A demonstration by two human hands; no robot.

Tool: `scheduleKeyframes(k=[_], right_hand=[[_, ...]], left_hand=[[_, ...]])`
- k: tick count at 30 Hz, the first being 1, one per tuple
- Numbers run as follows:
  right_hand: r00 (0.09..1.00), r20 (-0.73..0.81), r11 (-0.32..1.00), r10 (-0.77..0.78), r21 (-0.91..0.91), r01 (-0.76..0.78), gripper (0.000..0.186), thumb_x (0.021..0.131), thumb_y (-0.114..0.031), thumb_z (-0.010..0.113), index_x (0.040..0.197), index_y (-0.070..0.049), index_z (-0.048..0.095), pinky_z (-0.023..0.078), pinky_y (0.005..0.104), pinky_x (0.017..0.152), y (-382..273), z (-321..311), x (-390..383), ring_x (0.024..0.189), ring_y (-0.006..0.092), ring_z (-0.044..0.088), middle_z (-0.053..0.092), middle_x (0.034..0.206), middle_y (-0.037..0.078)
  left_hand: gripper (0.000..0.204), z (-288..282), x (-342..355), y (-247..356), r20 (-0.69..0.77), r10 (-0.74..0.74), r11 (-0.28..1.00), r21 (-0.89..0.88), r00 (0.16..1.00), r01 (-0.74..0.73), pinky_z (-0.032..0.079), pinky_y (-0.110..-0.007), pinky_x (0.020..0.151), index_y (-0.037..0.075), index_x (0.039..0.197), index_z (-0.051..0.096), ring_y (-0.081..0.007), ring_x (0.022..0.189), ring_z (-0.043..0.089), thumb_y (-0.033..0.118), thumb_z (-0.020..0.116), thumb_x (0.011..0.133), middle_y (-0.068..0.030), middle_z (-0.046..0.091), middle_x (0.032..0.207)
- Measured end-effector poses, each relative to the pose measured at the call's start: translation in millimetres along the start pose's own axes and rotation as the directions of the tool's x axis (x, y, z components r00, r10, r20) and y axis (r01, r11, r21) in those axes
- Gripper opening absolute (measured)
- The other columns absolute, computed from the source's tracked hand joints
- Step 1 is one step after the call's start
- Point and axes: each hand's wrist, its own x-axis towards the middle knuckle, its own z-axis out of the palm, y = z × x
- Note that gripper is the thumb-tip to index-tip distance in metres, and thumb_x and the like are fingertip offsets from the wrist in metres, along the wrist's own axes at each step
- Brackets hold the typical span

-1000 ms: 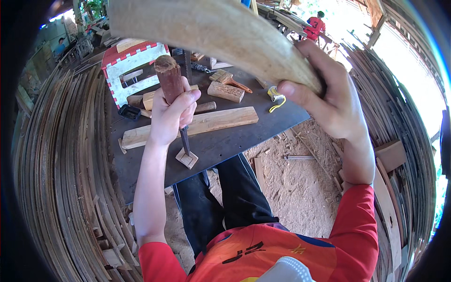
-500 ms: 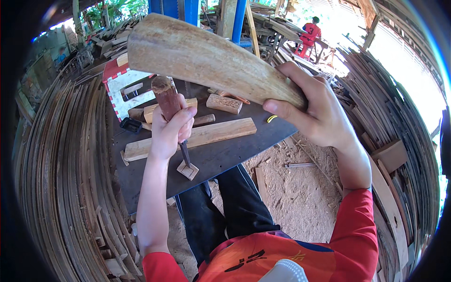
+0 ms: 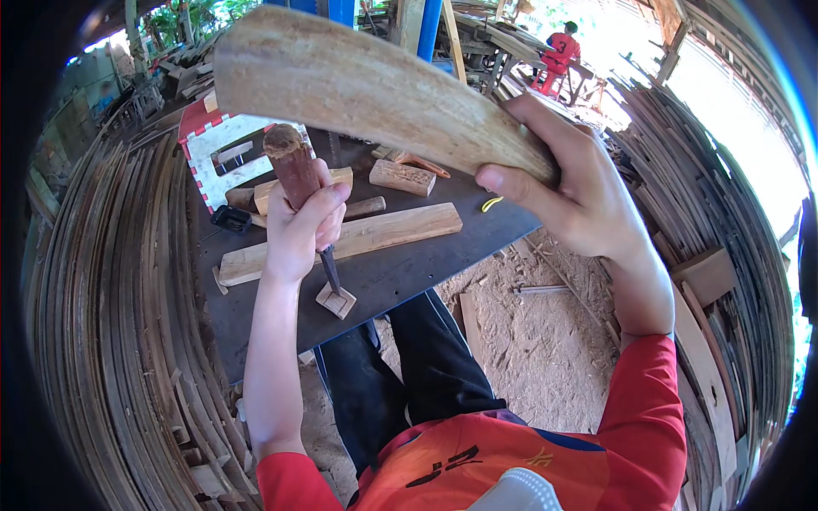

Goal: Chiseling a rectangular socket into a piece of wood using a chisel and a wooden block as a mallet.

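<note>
My left hand (image 3: 304, 217) is wrapped round the brown wooden handle of a chisel (image 3: 290, 162). The chisel leans a little, its metal blade pointing down onto a small square wood block (image 3: 336, 301) near the table's front edge. A recessed square shows in the block's top. Raised at the right, my right hand (image 3: 584, 183) grips the narrow end of a wooden mallet (image 3: 366, 89), a thick club-like piece of pale wood. The mallet's broad end hangs above and just beyond the chisel's handle top, apart from it in the picture.
On the dark table (image 3: 383, 277) lie a long wood beam (image 3: 400, 237), a short wood block (image 3: 402, 176), a black tray-like object (image 3: 230, 219) and a yellow item (image 3: 492, 203). A white-and-red stool (image 3: 213, 162) stands behind. Stacked planks (image 3: 111, 324) flank both sides. A person (image 3: 561, 53) sits far off.
The mallet has shifted slightly left and up in the picture. The chisel, block and table appear a little further left and higher, as the view has moved slightly.
</note>
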Motion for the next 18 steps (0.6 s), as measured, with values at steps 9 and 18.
scheduleKeyframes(k=[9,18], right_hand=[[0.97,-0.242,0.973,0.032,0.229,0.025,0.045,0.093,-0.041,0.063,0.111,0.0,0.057,0.038,0.0253,0.057,-4.8,-0.6,5.7,0.063,0.0087,0.051,0.054,0.072,0.002],[0.987,-0.158,0.995,-0.029,0.086,0.043,0.044,0.092,-0.038,0.066,0.111,0.001,0.056,0.038,0.0264,0.058,-2.6,0.4,5.0,0.064,0.0097,0.05,0.055,0.073,0.004]], left_hand=[[0.023,-0.6,-0.5,0.5,0.001,-0.009,1.0,0.02,1.0,0.009,0.019,-0.022,0.038,0.009,0.074,0.044,-0.002,0.039,0.029,0.008,0.059,0.092,0.0063,0.035,0.05],[0.023,0.5,0.2,-0.8,-0.003,-0.018,1.0,0.008,1.0,0.018,0.019,-0.023,0.038,0.009,0.075,0.044,-0.0021,0.039,0.028,0.007,0.06,0.091,0.0062,0.035,0.05]])
